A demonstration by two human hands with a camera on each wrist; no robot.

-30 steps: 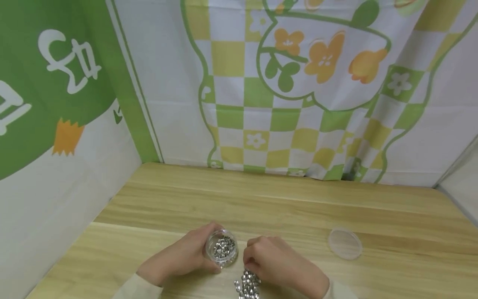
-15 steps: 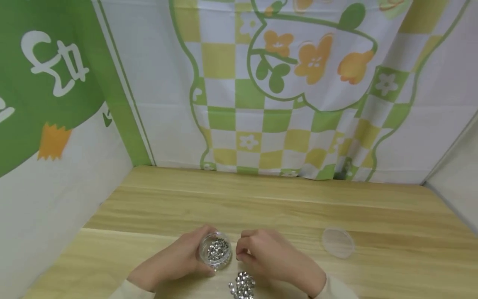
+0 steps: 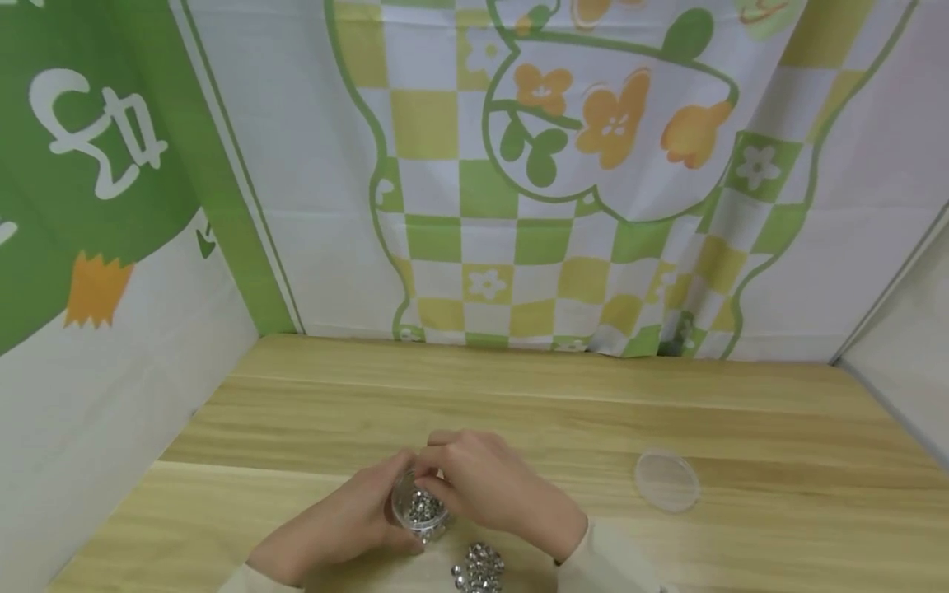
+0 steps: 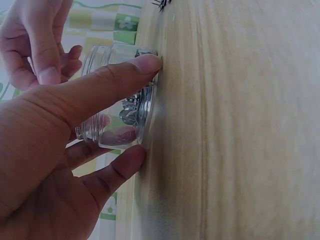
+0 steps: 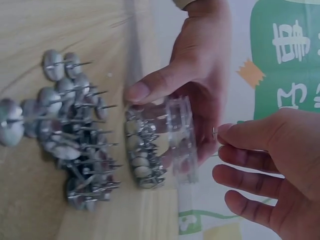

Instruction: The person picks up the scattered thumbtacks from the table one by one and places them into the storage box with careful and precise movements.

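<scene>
My left hand [image 3: 348, 515] grips a small clear jar [image 4: 111, 55], thumb on one side and fingers round the other. The jar stands upright and uncapped, silver thumbtacks [image 3: 424, 506] lying in its bottom. Over the jar's mouth is my right hand [image 3: 482, 482], pinching a single thumbtack [image 5: 214, 133] between thumb and forefinger. In the right wrist view its other fingers are loosely bent. A loose pile of thumbtacks [image 5: 80, 140] lies on the table beside the jar, many with points sticking up.
A clear round lid [image 3: 667, 480] lies flat on the wooden table [image 3: 519, 383], to the right of my hands. Behind the table hangs a green, yellow and white patterned cloth [image 3: 485, 222]; another cloth [image 3: 111, 181] covers the left side.
My right hand has moved from the thumbtack pile up and left to the jar's mouth, a thumbtack in its pinch. The left hand keeps holding the jar. The head view has shifted slightly.
</scene>
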